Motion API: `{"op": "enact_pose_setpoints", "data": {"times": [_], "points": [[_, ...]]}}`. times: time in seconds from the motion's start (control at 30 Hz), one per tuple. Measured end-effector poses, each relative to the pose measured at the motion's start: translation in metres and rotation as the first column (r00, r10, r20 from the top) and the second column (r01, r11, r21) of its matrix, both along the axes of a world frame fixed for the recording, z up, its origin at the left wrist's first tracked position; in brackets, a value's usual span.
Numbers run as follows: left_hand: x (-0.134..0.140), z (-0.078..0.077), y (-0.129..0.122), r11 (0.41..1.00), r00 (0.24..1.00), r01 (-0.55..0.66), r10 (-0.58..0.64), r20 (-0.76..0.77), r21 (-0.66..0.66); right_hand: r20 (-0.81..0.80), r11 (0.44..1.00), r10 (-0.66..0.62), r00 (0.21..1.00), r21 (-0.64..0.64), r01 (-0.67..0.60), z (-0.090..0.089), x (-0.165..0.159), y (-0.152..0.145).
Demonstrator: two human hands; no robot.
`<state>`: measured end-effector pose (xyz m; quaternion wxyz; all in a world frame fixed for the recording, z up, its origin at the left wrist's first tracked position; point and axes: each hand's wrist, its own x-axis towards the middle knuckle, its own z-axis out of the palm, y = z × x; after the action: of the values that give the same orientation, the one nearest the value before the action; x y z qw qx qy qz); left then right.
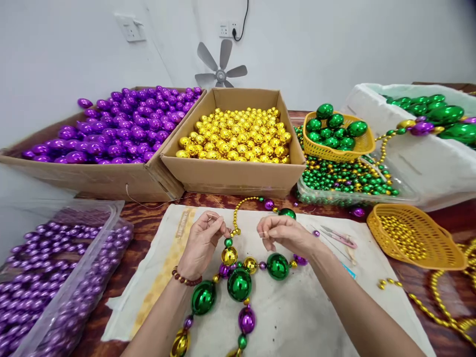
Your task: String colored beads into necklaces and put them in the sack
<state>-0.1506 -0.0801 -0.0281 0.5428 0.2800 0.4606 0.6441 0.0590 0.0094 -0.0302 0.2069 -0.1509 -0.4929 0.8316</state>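
Note:
A bead garland (239, 284) of large green, gold and purple balls with small beads between them lies on a white cloth (290, 312). My left hand (204, 240), with a beaded bracelet at the wrist, pinches a thin thread beside the small gold beads. My right hand (282, 232) is closed in a pinch on a pale bit of thread, to the right of the gold bead strand (235, 213). Between the two hands that strand curves up over the cloth's far edge. Whether the thread runs unbroken from hand to hand is too fine to tell.
Behind stand cardboard boxes of purple balls (122, 124) and gold balls (238, 134). Plastic baskets of green balls (327, 131) and gold beads (401, 238) are at right. A purple-handled cutter (340, 237) lies on the cloth. A clear bin (107, 223) holds purple beads.

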Motion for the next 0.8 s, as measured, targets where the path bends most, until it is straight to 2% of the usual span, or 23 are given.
{"op": "enact_pose_setpoints", "data": {"times": [0.1, 0.17, 0.23, 0.33, 0.43, 0.5, 0.57, 0.6, 0.63, 0.7, 0.73, 0.77, 0.8], "points": [[0.007, 0.0, 0.0, 1.0, 1.0, 0.007, -0.007, 0.004, 0.006, -0.194, 0.969, -0.021, 0.981, -0.244, -0.028, -0.013, -0.001, -0.013], [0.009, 0.0, 0.0, 1.0, 1.0, 0.016, -0.016, -0.024, 0.001, -0.241, 0.952, -0.041, 0.97, -0.303, -0.036, -0.015, -0.003, -0.021], [0.006, 0.002, 0.0, 1.0, 0.997, 0.019, -0.019, -0.079, -0.003, -0.188, 0.956, -0.018, 0.982, -0.291, -0.038, -0.014, -0.001, -0.026], [-0.002, 0.007, 0.001, 0.999, 0.97, 0.037, -0.037, -0.239, -0.006, 0.024, 0.985, 0.022, 0.999, -0.173, -0.018, -0.014, 0.011, -0.028], [-0.01, 0.012, 0.005, 0.987, 0.89, 0.151, -0.159, -0.428, -0.053, 0.183, 0.998, 0.05, 0.982, -0.048, -0.042, -0.015, 0.024, -0.025], [-0.013, 0.014, 0.007, 0.963, 0.853, 0.245, -0.268, -0.448, -0.11, 0.228, 0.997, 0.035, 0.973, 0.058, -0.05, -0.008, 0.026, -0.019], [-0.016, 0.013, 0.007, 0.942, 0.863, 0.305, -0.337, -0.377, -0.142, 0.287, 0.958, -0.029, 0.957, 0.283, -0.055, 0.006, 0.022, -0.009], [-0.017, 0.011, 0.007, 0.935, 0.874, 0.324, -0.355, -0.331, -0.148, 0.318, 0.895, -0.088, 0.944, 0.442, -0.065, 0.015, 0.018, -0.004], [-0.018, 0.009, 0.006, 0.93, 0.884, 0.337, -0.367, -0.289, -0.15, 0.337, 0.791, -0.161, 0.928, 0.606, -0.083, 0.024, 0.011, 0.002], [-0.019, 0.005, 0.005, 0.917, 0.893, 0.366, -0.393, -0.218, -0.157, 0.319, 0.494, -0.32, 0.892, 0.86, -0.13, 0.039, -0.009, 0.013], [-0.019, 0.004, 0.004, 0.911, 0.894, 0.381, -0.407, -0.188, -0.159, 0.293, 0.34, -0.382, 0.877, 0.927, -0.162, 0.044, -0.021, 0.017], [-0.019, 0.002, 0.004, 0.907, 0.896, 0.39, -0.414, -0.16, -0.16, 0.271, 0.209, -0.424, 0.864, 0.958, -0.197, 0.047, -0.035, 0.021], [-0.019, 0.0, 0.003, 0.906, 0.9, 0.392, -0.413, -0.136, -0.158, 0.258, 0.113, -0.447, 0.857, 0.966, -0.232, 0.049, -0.049, 0.025]]}}
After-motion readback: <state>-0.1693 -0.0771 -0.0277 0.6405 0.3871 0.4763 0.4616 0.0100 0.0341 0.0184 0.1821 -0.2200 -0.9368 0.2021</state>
